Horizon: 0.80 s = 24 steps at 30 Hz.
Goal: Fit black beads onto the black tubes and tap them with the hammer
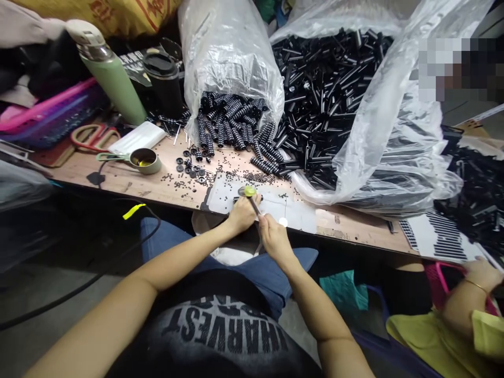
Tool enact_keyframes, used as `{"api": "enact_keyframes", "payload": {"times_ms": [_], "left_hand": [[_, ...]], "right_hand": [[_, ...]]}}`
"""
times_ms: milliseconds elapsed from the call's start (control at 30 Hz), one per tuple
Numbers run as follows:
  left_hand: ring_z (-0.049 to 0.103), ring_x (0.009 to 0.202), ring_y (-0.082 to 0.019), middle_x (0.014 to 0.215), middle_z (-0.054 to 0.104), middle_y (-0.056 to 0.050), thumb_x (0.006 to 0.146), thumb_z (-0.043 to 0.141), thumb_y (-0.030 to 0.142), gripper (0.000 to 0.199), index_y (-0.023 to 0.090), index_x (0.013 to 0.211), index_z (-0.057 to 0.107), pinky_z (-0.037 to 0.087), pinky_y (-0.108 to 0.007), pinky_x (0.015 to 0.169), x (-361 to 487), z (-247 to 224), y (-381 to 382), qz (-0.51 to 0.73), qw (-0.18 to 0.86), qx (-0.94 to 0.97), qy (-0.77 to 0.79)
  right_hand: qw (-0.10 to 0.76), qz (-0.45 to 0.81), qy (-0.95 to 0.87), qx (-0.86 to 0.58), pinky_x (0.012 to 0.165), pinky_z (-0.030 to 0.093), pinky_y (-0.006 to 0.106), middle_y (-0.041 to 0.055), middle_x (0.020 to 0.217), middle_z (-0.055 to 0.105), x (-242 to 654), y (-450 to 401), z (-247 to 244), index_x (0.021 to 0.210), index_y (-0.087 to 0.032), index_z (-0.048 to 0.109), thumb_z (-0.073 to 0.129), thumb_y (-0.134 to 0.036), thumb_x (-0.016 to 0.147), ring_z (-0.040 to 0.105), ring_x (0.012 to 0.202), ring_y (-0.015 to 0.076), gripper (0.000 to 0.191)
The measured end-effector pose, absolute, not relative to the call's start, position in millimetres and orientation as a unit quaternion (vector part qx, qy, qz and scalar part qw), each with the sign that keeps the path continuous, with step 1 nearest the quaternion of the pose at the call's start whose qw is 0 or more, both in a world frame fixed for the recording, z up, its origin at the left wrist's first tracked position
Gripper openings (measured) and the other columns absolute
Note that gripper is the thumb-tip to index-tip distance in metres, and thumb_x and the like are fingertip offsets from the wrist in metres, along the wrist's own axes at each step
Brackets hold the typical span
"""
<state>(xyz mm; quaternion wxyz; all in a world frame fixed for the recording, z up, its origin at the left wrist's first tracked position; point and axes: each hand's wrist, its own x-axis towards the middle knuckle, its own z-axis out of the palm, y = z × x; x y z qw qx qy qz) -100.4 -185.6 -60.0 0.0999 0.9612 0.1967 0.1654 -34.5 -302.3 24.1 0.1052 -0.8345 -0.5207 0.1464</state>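
Note:
My right hand (pixel 274 239) is closed around the handle of a small hammer (pixel 249 192) with a yellow-green head. The hammer head is over my left hand (pixel 243 214), near its fingertips. My left hand is closed on a black tube (pixel 235 199) lying on a pale work plate (pixel 305 212); the fingers cover most of the tube. Tiny dark pieces (pixel 255 177) are scattered over the plate's far edge and the wooden table (pixel 173 197). A round white disc (pixel 282 222) lies on the plate, right of my hands.
Behind are a clear bag of ribbed black rollers (pixel 236 118) and a heap of black tubes (pixel 326 89) in plastic. To the left are a measuring cup (pixel 151 165), scissors (pixel 96 137), a green bottle (pixel 114 81) and a black cup (pixel 163 79). A co-worker's hand (pixel 482 274) is at right.

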Motion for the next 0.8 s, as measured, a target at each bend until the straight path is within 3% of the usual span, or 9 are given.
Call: {"api": "enact_keyframes", "payload": {"times_ms": [100,167,267,400,467,633,800], "left_hand": [[0.06,0.093,-0.026,0.093,0.064,-0.017,0.089,0.036,0.009,0.03,0.008,0.104,0.062,0.049,-0.038,0.08,-105.3,-41.6,-191.3,0.13,0.148,0.956,0.219],[0.059,0.086,-0.026,0.087,0.062,-0.015,0.091,0.042,0.016,0.023,0.01,0.098,0.063,0.05,-0.036,0.074,-109.1,-31.0,-191.6,0.123,0.176,0.956,0.2],[0.057,0.09,-0.027,0.097,0.062,-0.017,0.092,0.046,0.03,0.034,0.009,0.116,0.057,0.049,-0.038,0.076,-101.0,-17.5,-154.5,0.183,0.213,0.922,0.266],[0.049,0.114,-0.032,0.128,0.049,-0.024,0.092,0.035,0.017,0.047,0.007,0.137,0.04,0.038,-0.049,0.097,-67.2,-5.8,-36.5,0.325,0.231,0.787,0.471],[0.044,0.121,-0.037,0.134,0.042,-0.028,0.088,0.037,0.012,0.056,0.005,0.143,0.032,0.035,-0.053,0.098,-52.4,-5.4,17.5,0.302,0.239,0.748,0.54],[0.051,0.113,-0.039,0.123,0.051,-0.029,0.081,0.045,0.011,0.041,0.004,0.12,0.055,0.04,-0.052,0.093,-40.1,-15.9,61.0,0.179,0.252,0.786,0.536],[0.053,0.112,-0.034,0.12,0.055,-0.026,0.074,0.048,0.005,0.043,0.003,0.117,0.052,0.041,-0.047,0.096,-54.0,-14.7,33.9,0.25,0.259,0.777,0.516]], "right_hand": [[0.128,0.097,-0.48,-0.862,0.055,0.026,0.025,0.0019,0.065,0.06,-11.1,-304.2,26.4,0.087,-0.02,0.054,0.024,-0.043,0.102,0.056,0.057,0.0169,0.04],[0.097,0.065,-0.446,-0.887,0.055,0.023,0.025,0.0023,0.065,0.059,8.6,-304.8,18.7,0.088,-0.019,0.055,0.029,-0.043,0.101,0.053,0.057,0.0159,0.038],[0.047,0.011,-0.414,-0.909,0.056,0.024,0.026,0.0056,0.075,0.062,33.8,-304.7,-2.9,0.088,-0.017,0.057,0.034,-0.043,0.1,0.054,0.064,0.0161,0.036],[0.017,-0.068,-0.437,-0.897,0.065,0.033,0.028,0.0111,0.091,0.061,44.4,-304.6,-30.0,0.085,-0.016,0.057,0.037,-0.042,0.099,0.054,0.085,0.0212,0.036],[0.016,-0.074,-0.452,-0.889,0.069,0.036,0.029,0.0114,0.09,0.06,43.4,-304.1,-36.4,0.084,-0.015,0.058,0.04,-0.042,0.098,0.053,0.087,0.0227,0.035],[0.097,-0.072,-0.474,-0.872,0.078,0.039,0.031,0.0105,0.095,0.06,61.2,-285.9,-26.7,0.099,-0.014,0.056,0.042,-0.039,0.097,0.051,0.091,0.0233,0.029],[0.086,-0.118,-0.491,-0.859,0.086,0.034,0.035,0.0155,0.118,0.056,119.9,-234.0,-2.6,0.114,-0.013,0.055,0.038,-0.015,0.093,0.044,0.106,0.0265,0.027]]}}
